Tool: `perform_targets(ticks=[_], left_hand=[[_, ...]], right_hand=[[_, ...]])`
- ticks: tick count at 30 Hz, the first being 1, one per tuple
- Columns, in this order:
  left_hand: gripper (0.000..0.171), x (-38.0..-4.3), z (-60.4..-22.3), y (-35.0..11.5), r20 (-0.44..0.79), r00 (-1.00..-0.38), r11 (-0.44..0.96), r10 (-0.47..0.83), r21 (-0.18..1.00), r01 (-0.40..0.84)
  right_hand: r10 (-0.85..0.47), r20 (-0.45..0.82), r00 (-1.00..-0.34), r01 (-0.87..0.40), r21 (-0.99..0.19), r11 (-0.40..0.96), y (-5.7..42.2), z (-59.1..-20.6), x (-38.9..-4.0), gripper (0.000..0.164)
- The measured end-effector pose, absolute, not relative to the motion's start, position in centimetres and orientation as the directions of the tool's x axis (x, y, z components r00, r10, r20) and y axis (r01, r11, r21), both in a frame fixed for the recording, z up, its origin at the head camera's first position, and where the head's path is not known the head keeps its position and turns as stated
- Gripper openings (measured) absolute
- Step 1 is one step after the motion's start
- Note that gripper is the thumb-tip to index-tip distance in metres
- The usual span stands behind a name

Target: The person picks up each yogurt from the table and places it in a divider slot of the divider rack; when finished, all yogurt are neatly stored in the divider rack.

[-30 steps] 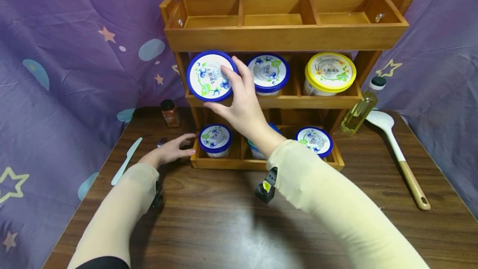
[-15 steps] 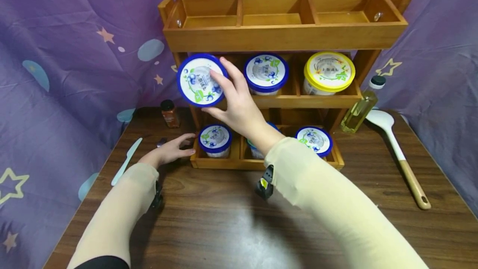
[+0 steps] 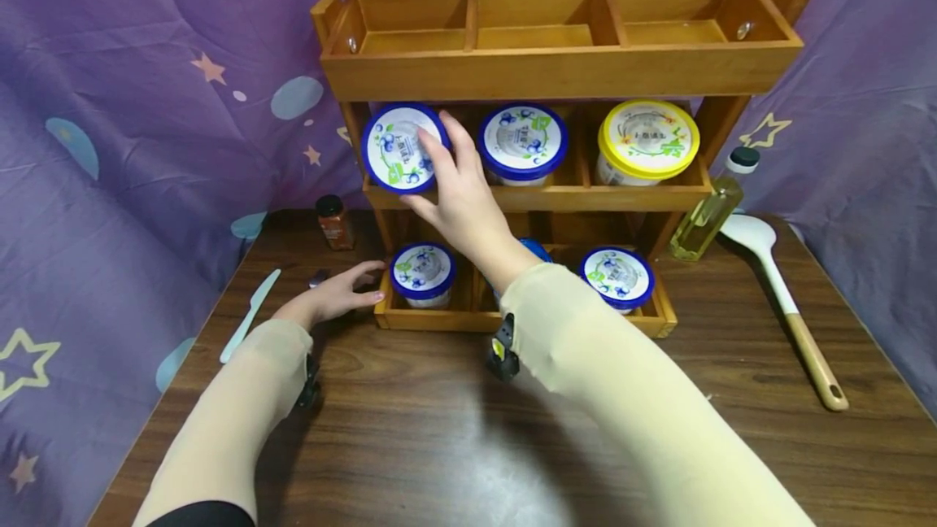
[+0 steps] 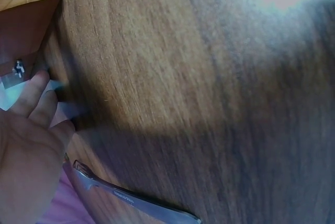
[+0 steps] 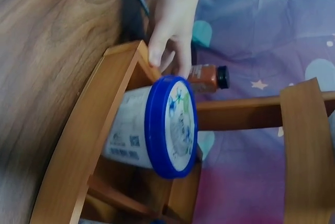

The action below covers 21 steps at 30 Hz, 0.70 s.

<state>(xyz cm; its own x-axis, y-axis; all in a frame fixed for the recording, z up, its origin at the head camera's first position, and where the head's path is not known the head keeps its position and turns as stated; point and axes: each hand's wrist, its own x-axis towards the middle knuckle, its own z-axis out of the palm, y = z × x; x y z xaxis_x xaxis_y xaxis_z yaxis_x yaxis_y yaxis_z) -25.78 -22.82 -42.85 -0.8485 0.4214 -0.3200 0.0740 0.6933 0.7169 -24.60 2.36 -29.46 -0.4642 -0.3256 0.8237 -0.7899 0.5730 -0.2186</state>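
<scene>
My right hand (image 3: 468, 206) holds a white tub with a blue lid (image 3: 398, 145) by its rim, at the left compartment of the wooden rack's middle tier. Its lid, printed with blueberries, tilts toward me; whether its base touches the shelf is hidden. My left hand (image 3: 333, 295) rests its loosely spread fingers against the left end of the rack (image 3: 564, 76). Beside those fingers, another blue-lidded tub (image 3: 423, 273) sits in the bottom tier; the right wrist view shows this tub (image 5: 131, 124) close up. My right hand is out of that view.
A blue-lidded tub (image 3: 523, 141) and a yellow-lidded tub (image 3: 649, 141) fill the middle tier's other compartments. Below, my right arm partly covers two tubs. Left stand a spice jar (image 3: 335, 224) and a pale knife (image 3: 249, 315); right, an oil bottle (image 3: 706, 214) and a ladle (image 3: 783, 299).
The held tub first swung left and outward past the rack's side, then came back right toward the left compartment of the middle tier. My left hand has stayed put.
</scene>
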Motion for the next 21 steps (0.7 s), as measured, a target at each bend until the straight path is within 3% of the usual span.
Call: perform_targets(ticks=[8, 21], left_hand=[[0.071, -25.7, -42.8, -22.9, -0.315, -0.845, 0.686, 0.433, 0.723, 0.082], [0.068, -25.8, -42.9, -23.0, -0.302, -0.844, 0.675, 0.443, 0.732, 0.092]], right_hand=[[-0.254, 0.623, -0.74, -0.602, -0.445, 0.663, 1.2, -28.7, -24.4, 0.071], [-0.127, 0.514, -0.848, -0.453, -0.581, 0.677, 0.7, -28.6, -24.6, 0.069]])
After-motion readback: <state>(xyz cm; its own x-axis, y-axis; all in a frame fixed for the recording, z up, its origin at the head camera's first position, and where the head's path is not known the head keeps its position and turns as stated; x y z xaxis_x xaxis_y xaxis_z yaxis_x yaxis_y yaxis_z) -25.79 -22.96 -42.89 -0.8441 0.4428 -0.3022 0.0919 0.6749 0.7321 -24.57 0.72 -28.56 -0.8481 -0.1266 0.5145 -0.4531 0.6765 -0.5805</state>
